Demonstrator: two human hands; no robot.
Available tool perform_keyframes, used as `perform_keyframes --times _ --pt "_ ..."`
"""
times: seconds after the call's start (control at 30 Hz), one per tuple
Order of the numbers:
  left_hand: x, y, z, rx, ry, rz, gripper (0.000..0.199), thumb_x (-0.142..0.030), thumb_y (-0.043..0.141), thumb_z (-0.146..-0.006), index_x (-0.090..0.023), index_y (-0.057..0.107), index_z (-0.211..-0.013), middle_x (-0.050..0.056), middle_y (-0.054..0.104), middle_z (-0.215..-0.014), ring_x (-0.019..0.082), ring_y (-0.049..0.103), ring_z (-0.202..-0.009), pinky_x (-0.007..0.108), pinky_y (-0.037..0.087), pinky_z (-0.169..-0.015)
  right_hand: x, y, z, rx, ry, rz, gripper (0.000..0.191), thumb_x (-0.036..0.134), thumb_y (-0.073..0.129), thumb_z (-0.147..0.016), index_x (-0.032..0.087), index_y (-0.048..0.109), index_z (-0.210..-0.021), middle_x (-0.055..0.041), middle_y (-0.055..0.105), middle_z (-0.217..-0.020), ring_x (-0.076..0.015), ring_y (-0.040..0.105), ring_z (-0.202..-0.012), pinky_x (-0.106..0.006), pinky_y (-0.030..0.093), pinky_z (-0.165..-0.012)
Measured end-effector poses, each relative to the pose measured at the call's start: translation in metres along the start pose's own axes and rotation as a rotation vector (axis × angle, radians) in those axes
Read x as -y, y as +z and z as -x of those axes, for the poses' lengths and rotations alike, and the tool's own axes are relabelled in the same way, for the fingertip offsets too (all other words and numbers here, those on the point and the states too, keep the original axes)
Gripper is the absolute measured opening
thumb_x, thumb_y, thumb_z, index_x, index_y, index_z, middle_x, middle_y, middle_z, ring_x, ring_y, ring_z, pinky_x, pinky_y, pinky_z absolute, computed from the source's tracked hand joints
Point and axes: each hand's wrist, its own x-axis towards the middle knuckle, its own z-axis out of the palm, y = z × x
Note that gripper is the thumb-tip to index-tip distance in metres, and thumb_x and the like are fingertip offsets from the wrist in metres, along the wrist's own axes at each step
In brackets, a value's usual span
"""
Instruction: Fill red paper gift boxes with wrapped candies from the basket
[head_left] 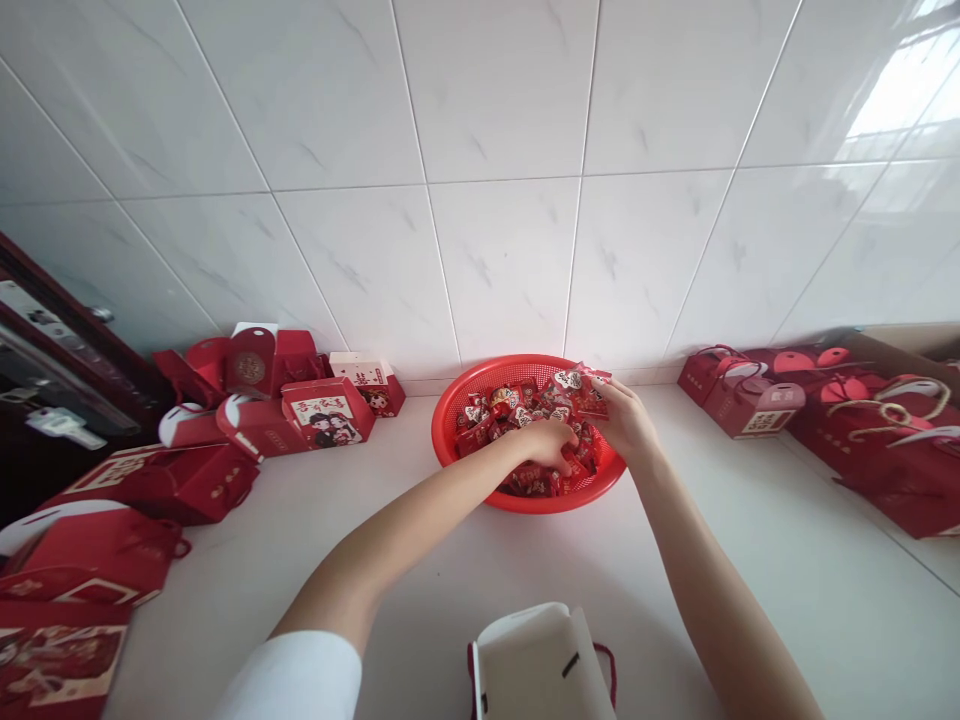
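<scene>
A red plastic basket (529, 505) full of red-wrapped candies (506, 395) stands against the tiled wall. My left hand (547, 443) reaches into the middle of the basket, its bent fingers closed on a wrapped candy; the fingertips are partly hidden among the pieces. Over the right rim, my right hand (626, 415) grips several candy packets (589, 395) between thumb and fingers. Close in front of me is an upright gift box (540, 665) with its top open, a pale inside and a dark red cord at the side.
Red gift boxes (330, 415) crowd the left side of the white counter (405, 560). More red boxes (750, 395) line the right, some with cord handles, beside a brown carton (892, 350). A dark door with keys (64, 425) is at far left.
</scene>
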Motion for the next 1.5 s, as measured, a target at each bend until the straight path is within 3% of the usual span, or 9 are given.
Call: perform_keyframes --times 0.2,0.47,0.63,0.73,0.83,1.1,1.3,1.4,1.5 --pt "0.025 -0.01 0.005 -0.071 -0.103 0.153 0.032 -0.031 0.078 -0.072 -0.02 0.054 -0.055 -0.002 0.059 -0.061 0.019 0.059 -0.064 0.028 0.039 -0.061 -0.001 0.0 -0.001 0.001 -0.005 0.031 0.026 0.039 0.089 -0.063 0.025 0.07 -0.073 0.0002 0.072 -0.08 -0.02 0.067 -0.078 -0.03 0.054 -0.063" --pt "0.038 -0.019 0.012 -0.22 -0.217 0.157 0.032 -0.031 0.071 -0.078 -0.02 0.052 -0.055 -0.002 0.053 -0.054 0.016 0.055 -0.056 0.028 0.037 -0.056 0.0 0.0 0.0 -0.001 -0.003 0.018 0.026 0.039 0.089 -0.063 0.024 0.071 -0.075 -0.0004 0.073 -0.082 -0.0194 0.066 -0.08 -0.028 0.055 -0.063" --pt "0.038 -0.02 0.014 -0.309 -0.295 0.13 0.025 -0.033 0.066 -0.085 -0.02 0.063 -0.064 0.004 0.068 -0.069 0.021 0.065 -0.071 0.029 0.045 -0.066 -0.002 -0.002 -0.003 -0.012 -0.007 0.022 0.024 0.038 0.087 -0.066 0.025 0.072 -0.08 -0.0005 0.075 -0.087 -0.0215 0.068 -0.086 -0.03 0.056 -0.065" --pt "0.036 -0.021 0.017 -0.349 -0.336 0.139 0.015 -0.034 0.068 -0.086 -0.02 0.071 -0.084 0.008 0.076 -0.091 0.026 0.069 -0.09 0.03 0.048 -0.077 -0.003 -0.004 -0.005 -0.043 -0.024 -0.014 0.024 0.038 0.086 -0.066 0.025 0.072 -0.08 -0.0007 0.075 -0.09 -0.022 0.068 -0.088 -0.029 0.055 -0.063" --pt "0.034 -0.023 0.019 -0.379 -0.363 0.145 0.023 -0.034 0.07 -0.085 -0.019 0.072 -0.104 0.012 0.075 -0.112 0.03 0.066 -0.11 0.032 0.048 -0.087 -0.004 -0.006 -0.008 -0.085 -0.022 -0.055 0.023 0.037 0.086 -0.066 0.026 0.073 -0.081 -0.0006 0.075 -0.09 -0.022 0.069 -0.09 -0.029 0.056 -0.064" --pt "0.036 -0.025 0.019 -0.375 -0.369 0.181 0.029 -0.041 0.07 -0.087 -0.019 0.074 -0.106 0.01 0.077 -0.104 0.029 0.071 -0.102 0.032 0.05 -0.088 -0.001 -0.008 -0.01 -0.101 -0.01 -0.099 0.017 0.034 0.083 -0.069 0.028 0.072 -0.08 0.0006 0.076 -0.09 -0.0214 0.07 -0.092 -0.028 0.056 -0.065" --pt "0.042 -0.031 0.035 -0.408 -0.362 0.196 0.034 -0.034 0.07 -0.087 -0.018 0.072 -0.117 0.011 0.073 -0.12 0.027 0.068 -0.11 0.029 0.051 -0.087 0.001 -0.004 -0.008 -0.111 0.009 -0.119 0.015 0.031 0.083 -0.069 0.026 0.073 -0.078 0.0009 0.075 -0.085 -0.0187 0.07 -0.084 -0.024 0.056 -0.061" --pt "0.048 -0.039 0.058 -0.331 -0.24 0.255 0.026 -0.028 0.066 -0.087 -0.018 0.075 -0.109 0.007 0.076 -0.113 0.023 0.07 -0.101 0.027 0.051 -0.083 0.002 -0.003 -0.007 -0.124 0.014 -0.137 0.016 0.029 0.084 -0.068 0.025 0.073 -0.079 0.0009 0.075 -0.082 -0.018 0.07 -0.08 -0.024 0.056 -0.059" --pt "0.05 -0.038 0.081 0.052 -0.076 0.371 0.02 -0.026 0.065 -0.084 -0.02 0.08 -0.095 0.004 0.079 -0.093 0.019 0.072 -0.085 0.025 0.051 -0.076 0.001 -0.002 -0.007 -0.15 0.017 -0.16 0.017 0.027 0.084 -0.066 0.023 0.073 -0.079 0.0012 0.075 -0.079 -0.0162 0.069 -0.075 -0.022 0.055 -0.056"
